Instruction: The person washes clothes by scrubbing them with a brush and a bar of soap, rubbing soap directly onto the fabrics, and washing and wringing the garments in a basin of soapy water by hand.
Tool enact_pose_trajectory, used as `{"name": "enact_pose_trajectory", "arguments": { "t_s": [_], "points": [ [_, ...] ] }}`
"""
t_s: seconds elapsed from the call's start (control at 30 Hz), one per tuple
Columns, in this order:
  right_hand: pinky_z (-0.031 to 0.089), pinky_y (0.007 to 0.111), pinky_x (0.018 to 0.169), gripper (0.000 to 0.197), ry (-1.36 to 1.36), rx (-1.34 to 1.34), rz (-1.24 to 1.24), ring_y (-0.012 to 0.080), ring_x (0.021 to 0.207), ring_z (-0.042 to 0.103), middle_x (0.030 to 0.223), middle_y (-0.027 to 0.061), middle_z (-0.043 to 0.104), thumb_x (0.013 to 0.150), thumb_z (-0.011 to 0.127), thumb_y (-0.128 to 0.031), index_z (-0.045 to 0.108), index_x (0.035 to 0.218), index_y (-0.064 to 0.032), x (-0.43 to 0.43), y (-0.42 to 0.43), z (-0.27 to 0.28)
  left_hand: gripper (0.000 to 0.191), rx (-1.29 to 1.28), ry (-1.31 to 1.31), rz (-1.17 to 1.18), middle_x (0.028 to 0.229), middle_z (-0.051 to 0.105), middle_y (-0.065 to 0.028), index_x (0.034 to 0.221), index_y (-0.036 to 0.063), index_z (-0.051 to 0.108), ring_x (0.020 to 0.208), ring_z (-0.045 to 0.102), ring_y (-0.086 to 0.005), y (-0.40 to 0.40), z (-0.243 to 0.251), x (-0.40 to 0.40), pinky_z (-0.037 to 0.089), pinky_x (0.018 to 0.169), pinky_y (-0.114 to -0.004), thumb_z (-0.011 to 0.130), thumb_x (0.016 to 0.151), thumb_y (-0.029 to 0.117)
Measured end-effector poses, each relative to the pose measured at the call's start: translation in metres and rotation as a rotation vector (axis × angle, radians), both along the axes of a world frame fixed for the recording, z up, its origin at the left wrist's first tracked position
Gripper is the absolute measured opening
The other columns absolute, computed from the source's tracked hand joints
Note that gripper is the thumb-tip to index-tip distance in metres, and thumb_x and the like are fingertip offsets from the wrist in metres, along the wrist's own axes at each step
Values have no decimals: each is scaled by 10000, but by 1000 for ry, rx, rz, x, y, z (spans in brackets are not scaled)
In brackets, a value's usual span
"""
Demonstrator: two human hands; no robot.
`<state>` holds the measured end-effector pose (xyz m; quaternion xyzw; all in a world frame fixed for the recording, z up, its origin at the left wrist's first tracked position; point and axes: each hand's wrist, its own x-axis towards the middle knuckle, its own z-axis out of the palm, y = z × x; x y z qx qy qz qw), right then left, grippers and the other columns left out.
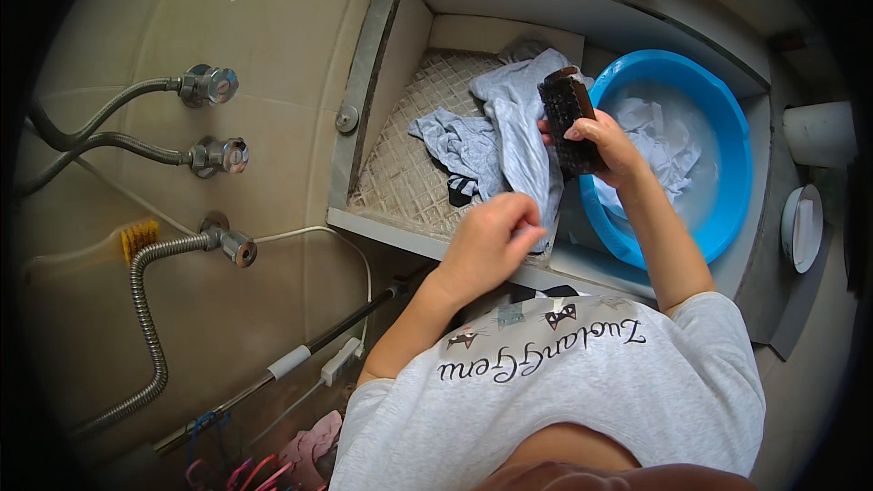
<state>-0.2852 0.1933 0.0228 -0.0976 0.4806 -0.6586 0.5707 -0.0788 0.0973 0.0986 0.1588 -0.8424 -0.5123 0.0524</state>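
My right hand [607,146] grips a dark scrub brush [569,119] with a brown back and black bristles; some white foam sits at its top end. The brush is held above a wet light-grey garment [522,116], which lies crumpled over the ribbed washboard floor [395,157] of the sink. Near the garment's lower end is my left hand [494,239], its fingers curled; whether they pinch the cloth cannot be told. Right of the brush stands a blue plastic basin [736,170] holding white cloth [658,143] in cloudy water.
The sink's front rim [389,232] lies before me. Valves [222,155] with braided hoses and a yellow-bristled brush [140,239] are on the left wall. A metal pole [252,389] and a power strip [341,361] are at lower left. A white bowl [801,228] stands at right.
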Motion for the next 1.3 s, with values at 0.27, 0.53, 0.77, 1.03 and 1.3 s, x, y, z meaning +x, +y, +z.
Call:
{"name": "enact_pose_trajectory", "arguments": {
  "t_s": [0.27,0.53,0.77,1.03,1.3],
  "points": [
    [416,246,773,586,308,229,-16,118,868,497,965,28,540,680,631,-88,491,1244,-8,66,45,5,186,-305,-74,211,789,645,-144,855,28,689,752,631,-289,-64,-73,-23,494,674,-383,672,796,203],
    [436,259,822,654,526,244,-5,167,936,535,1062,88,561,679,646,-87,425,1283,37,72,37,-12,284,-661,-219,49,995,639,-152,1001,85,689,960,585,-323,-73,-119,-87,475,838,-397,687,784,267],
    [418,254,701,522,199,170,-66,114,795,486,883,16,517,666,630,-88,497,1168,-35,64,45,-15,203,-22,-33,380,859,644,-94,988,41,590,735,614,-191,-76,-155,-104,497,691,-296,663,805,88],
    [432,267,700,478,-80,-1,-160,110,783,490,906,-3,518,661,639,-91,501,1116,-47,51,66,-2,158,1100,-136,582,834,614,-91,929,-4,541,680,599,-163,-78,-131,-102,517,575,-254,650,818,26],
    [442,270,727,526,-46,18,-52,114,821,508,945,9,546,654,651,-84,514,1160,-47,41,81,-9,332,1078,20,547,756,579,-48,1082,-22,541,524,487,-56,-97,-99,-93,371,409,-164,701,798,40]
  ]
}}
